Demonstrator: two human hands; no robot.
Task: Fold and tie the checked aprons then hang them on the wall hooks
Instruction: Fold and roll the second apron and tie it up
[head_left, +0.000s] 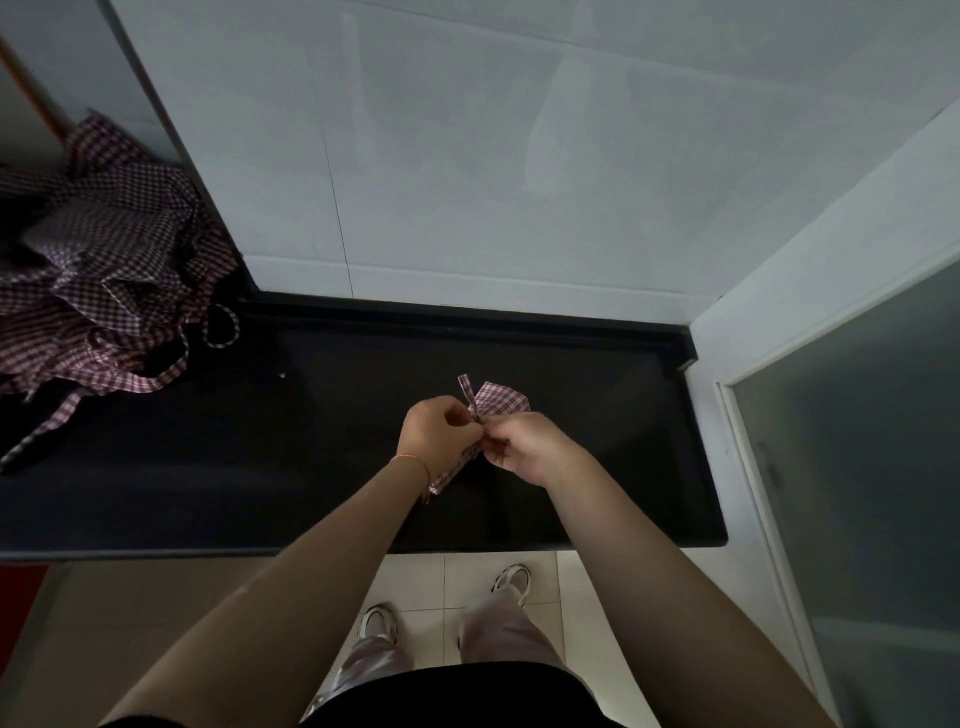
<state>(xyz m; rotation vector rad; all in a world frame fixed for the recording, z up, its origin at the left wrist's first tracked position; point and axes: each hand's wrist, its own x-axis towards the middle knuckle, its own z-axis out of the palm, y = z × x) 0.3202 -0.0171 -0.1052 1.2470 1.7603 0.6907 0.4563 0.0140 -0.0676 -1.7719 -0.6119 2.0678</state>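
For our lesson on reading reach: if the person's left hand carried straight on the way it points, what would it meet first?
The left hand points toward the right hand, so it would probably meet that first, through the small folded checked apron bundle both pinch; depth is unclear.

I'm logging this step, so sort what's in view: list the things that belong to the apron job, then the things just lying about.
Job:
- small folded checked apron, held by left hand and right hand
- heap of loose checked aprons
- dark counter they lie on

Lying about:
- tiled wall
- frosted door panel
- white shoes

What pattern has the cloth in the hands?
Small purple-and-white checks on the cloth, seen in the head view.
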